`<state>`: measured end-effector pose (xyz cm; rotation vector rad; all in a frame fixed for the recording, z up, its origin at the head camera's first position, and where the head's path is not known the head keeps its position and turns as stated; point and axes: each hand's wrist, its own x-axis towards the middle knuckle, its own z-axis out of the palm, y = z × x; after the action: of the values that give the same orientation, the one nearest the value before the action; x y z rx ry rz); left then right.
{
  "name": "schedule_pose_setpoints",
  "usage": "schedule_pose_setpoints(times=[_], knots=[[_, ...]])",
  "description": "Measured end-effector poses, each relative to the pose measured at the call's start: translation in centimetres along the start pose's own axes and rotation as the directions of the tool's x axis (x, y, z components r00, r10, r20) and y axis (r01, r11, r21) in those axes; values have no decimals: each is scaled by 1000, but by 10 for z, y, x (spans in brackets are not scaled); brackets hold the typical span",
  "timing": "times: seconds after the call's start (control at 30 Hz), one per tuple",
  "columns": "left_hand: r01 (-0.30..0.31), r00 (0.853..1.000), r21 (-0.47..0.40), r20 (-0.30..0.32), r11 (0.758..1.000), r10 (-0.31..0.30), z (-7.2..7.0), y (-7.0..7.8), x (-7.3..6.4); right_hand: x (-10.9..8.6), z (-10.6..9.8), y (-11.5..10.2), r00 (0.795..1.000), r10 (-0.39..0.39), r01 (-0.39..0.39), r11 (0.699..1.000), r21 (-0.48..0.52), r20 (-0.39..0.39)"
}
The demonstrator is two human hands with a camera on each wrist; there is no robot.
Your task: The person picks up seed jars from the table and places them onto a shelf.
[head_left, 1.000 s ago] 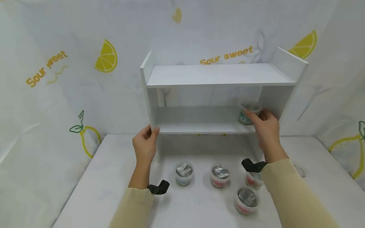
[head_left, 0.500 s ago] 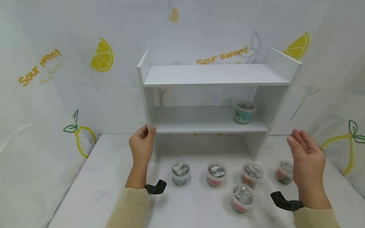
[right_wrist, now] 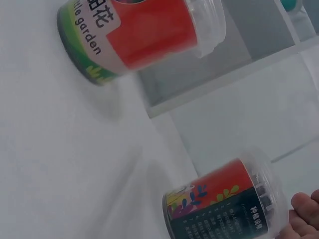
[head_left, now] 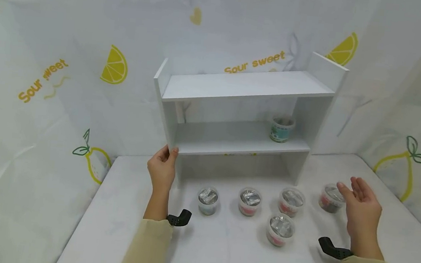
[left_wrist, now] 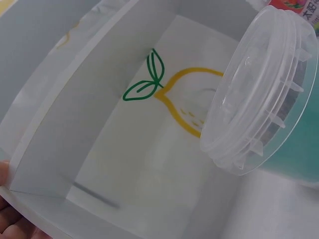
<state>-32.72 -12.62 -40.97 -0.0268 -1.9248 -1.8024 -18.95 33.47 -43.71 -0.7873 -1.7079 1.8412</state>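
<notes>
My left hand [head_left: 161, 170] pinches the front edge of the white shelf unit [head_left: 245, 140] where its left side panel meets the middle board. A teal-labelled plastic tub [head_left: 280, 130] stands on that board near the right panel. On the table at right, my right hand [head_left: 364, 212] is beside a lidded tub [head_left: 331, 199] with a red and dark label, its fingers loosely extended and holding nothing. In the right wrist view, the fingertips [right_wrist: 302, 208] are close to the lid of this tub [right_wrist: 219, 204]; whether they touch is unclear.
More lidded tubs stand before the unit: a pale teal one [head_left: 208, 201] at left, and red-labelled tubs at centre [head_left: 249, 201], right [head_left: 291, 202] and front [head_left: 280, 230]. A lemon-printed sheet [head_left: 64, 104] hangs behind the white table [head_left: 125, 225].
My right hand has let go of the teal tub on the middle board, then moved right and down toward the rightmost tub. The left hand keeps its hold on the shelf unit.
</notes>
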Motion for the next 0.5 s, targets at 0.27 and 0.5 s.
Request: schedule_pose_setpoints(times=[0.27, 0.5], knots=[[32, 999, 21, -4, 999, -32, -1, -3, -2, 6, -6, 20, 999, 38, -36, 997, -64, 32], [38, 999, 25, -4, 999, -38, -1, -1, -1, 11, -5, 34, 989, 73, -66, 996, -61, 125]])
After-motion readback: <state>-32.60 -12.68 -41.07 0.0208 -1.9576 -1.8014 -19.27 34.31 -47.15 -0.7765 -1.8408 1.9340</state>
